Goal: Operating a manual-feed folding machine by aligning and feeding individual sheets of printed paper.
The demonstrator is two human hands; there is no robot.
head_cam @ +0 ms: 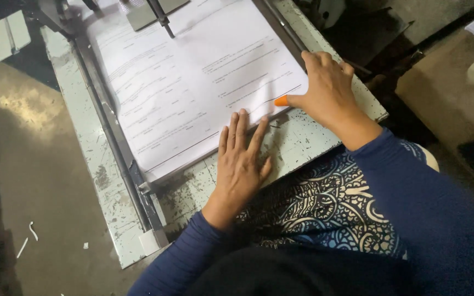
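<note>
hands (241, 164) x2 | paper stack (193, 82) x1 | metal table (297, 140) x1

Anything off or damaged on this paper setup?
Table paint is badly chipped and scuffed, and paper scraps litter the floor. The paper stack sits square against the rails, left hand and right hand flat at its near edge.

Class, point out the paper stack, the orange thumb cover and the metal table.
paper stack (193, 82), head view, middle of the top sheet
orange thumb cover (281, 101), head view, its tip
metal table (308, 137), head view, bare chipped surface
</note>
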